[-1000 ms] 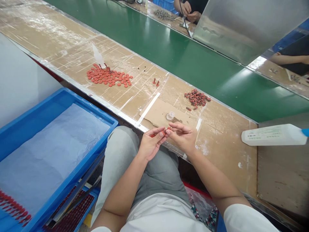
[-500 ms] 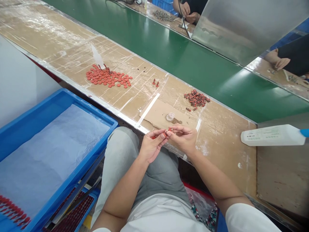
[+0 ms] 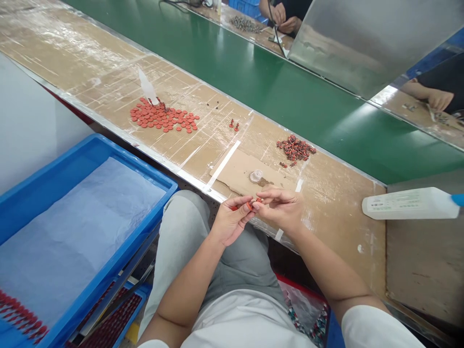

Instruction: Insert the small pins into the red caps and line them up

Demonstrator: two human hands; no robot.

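My left hand (image 3: 231, 223) is closed in a pinch on a red round disc (image 3: 249, 206); more red shows between its fingers. My right hand (image 3: 283, 209) meets it at the fingertips, gripping a small red figurine (image 3: 258, 199) that fingers partly cover. Whether the two pieces touch I cannot tell. Just beyond the hands, a small clear cup (image 3: 255, 175) stands on a cardboard sheet (image 3: 232, 170) beside a wet stain. A pile of red-and-black figurines (image 3: 295, 148) lies farther right. Two figurines on red bases (image 3: 234, 125) stand upright to the left of it.
Several red discs (image 3: 163, 116) lie spread on the left, with a white pointed bottle (image 3: 147, 87) among them. A large bottle (image 3: 409, 203) lies at right. Beside my legs is a blue tray (image 3: 90, 140) holding rows of red pieces. A green belt (image 3: 224, 58) separates me from co-workers' hands.
My right hand has shifted slightly right, and the figurine at its fingertips shows a little farther from the left hand. A co-worker's hand at the far right has moved right.
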